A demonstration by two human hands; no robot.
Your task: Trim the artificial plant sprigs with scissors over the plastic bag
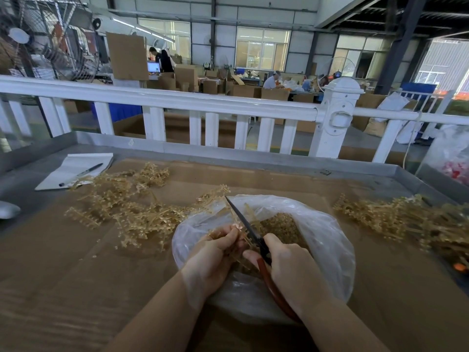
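1. Left hand point(215, 252) pinches a tan plastic artificial sprig point(242, 237), fingers curled round its stem end. It sits directly over the open mouth of the crumpled clear plastic bag point(324, 240).
2. Right hand point(291, 270) grips the black-bladed scissors with reddish-brown looped handles point(247, 224). Blades point to the far side and look nearly closed along the sprig, touching or just beside it; can't tell if they're biting.
3. Handling, my read: the sprig is very light, thin, springy moulded plastic. Side nubs look brittle and likely to snap or fly off when cut. Best hold is low on the main stem, close to the cut line, so it doesn't flex away from the blades.
4. The bag is soft and slippery and gives no support. It already holds a heap of tan offcuts point(279, 227), so clippings should drop in if the cut stays over the opening.
5. A loose pile of tan sprigs point(132, 207) lies left of the bag on the brown cardboard-covered table point(63, 262); a second pile point(396, 219) lies at right, well apart from the hands.
6. Far left: white notepad point(76, 168) with a dark pen point(81, 174) on it.
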